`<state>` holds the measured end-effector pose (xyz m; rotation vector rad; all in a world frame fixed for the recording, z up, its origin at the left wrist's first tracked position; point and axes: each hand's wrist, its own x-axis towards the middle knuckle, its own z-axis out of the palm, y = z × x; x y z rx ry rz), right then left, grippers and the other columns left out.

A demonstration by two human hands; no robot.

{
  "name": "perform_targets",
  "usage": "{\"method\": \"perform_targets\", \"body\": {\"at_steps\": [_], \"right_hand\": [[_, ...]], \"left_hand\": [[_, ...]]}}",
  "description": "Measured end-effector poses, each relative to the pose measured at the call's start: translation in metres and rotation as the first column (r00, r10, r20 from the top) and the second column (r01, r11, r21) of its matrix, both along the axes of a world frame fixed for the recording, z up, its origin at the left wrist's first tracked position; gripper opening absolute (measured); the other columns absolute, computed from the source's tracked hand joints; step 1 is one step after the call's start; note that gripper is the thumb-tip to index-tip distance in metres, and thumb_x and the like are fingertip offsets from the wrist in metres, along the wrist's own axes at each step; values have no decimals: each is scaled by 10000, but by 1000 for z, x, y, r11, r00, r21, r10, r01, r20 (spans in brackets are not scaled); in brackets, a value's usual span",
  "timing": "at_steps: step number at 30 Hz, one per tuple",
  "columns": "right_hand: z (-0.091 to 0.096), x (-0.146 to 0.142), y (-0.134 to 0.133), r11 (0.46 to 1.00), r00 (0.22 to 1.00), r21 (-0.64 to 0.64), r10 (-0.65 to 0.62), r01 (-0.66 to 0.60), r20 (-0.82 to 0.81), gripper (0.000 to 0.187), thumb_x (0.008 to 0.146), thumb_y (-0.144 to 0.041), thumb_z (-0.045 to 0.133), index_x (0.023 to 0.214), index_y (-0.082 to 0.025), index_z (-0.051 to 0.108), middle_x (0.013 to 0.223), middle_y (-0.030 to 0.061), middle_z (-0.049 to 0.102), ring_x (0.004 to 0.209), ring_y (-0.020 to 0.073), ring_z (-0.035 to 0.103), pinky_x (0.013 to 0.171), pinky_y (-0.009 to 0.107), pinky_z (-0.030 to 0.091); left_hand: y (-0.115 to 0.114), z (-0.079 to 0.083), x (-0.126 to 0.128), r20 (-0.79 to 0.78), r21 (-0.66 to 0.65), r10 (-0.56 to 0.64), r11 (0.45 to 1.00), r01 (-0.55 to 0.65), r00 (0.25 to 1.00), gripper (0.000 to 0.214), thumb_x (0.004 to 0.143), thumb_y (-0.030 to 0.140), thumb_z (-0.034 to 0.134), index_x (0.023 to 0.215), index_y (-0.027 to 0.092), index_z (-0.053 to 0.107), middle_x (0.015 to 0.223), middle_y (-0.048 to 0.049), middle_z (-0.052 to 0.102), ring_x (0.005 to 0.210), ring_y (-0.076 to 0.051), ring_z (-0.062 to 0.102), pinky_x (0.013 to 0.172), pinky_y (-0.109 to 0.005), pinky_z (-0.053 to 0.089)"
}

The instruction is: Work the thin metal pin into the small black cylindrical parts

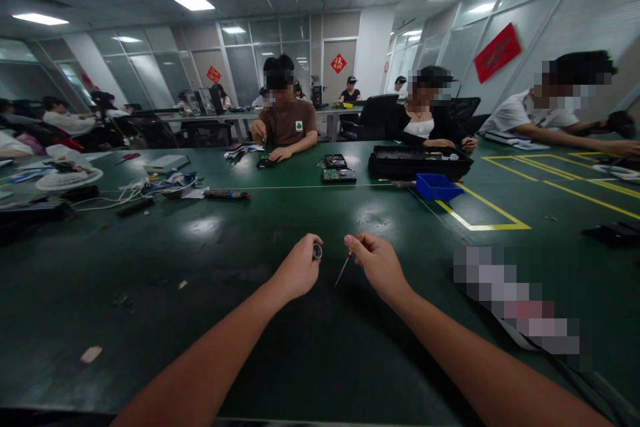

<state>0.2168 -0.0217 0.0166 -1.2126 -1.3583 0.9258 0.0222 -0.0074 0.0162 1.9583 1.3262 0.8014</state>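
My left hand point(300, 270) is closed around a small round metal-rimmed part point(317, 252), its open-looking end turned toward my right hand. Most of that part is hidden by my fingers, so its kind is unclear. In my right hand point(377, 260) is a thin screwdriver point(344, 269), held between thumb and fingers. Its shaft slants down and left, with the tip apart from the round part. Both hands are above the dark green table point(280, 360).
Across the table lie circuard-topped hard drives point(339, 176), a black tray-like casing point(420, 163) and a blue bin point(439, 187). A dark pen-like tool point(226, 194), tangled cables point(145, 190) and a white fan point(69, 178) are left. Several people sit around.
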Motion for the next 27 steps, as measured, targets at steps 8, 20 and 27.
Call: {"method": "perform_targets", "body": {"at_steps": [8, 20, 27], "right_hand": [[1, -2, 0, 1000, 990, 0, -19, 19, -138, 303, 829, -488, 654, 787, -192, 703, 625, -2, 604, 582, 148, 525, 594, 295, 416], [-1, -3, 1, 1000, 962, 8, -7, 9, -273, 306, 787, -463, 709, 905, -182, 731, 796, 51, 705, 720, 176, 623, 715, 339, 500], [3, 1, 0, 1000, 992, 11, -8, 10, -124, 312, 824, -471, 661, 905, -178, 731, 809, 60, 717, 725, 182, 640, 706, 326, 499]], "left_hand": [[7, -6, -22, -49, 124, -90, 988, 96, 995, 359, 827, 93, 629, 1159, 228, 643, 1223, -75, 635, 1156, -244, 579, 1046, -418, 420], [7, -6, -20, -26, 133, -56, 989, 59, 998, 340, 854, 172, 658, 1192, 214, 645, 1186, -57, 664, 1121, -228, 597, 1021, -391, 446], [8, -6, -21, -39, 141, -57, 988, 62, 998, 339, 864, 191, 653, 1201, 225, 641, 1174, -54, 663, 1105, -227, 602, 995, -392, 460]]}}
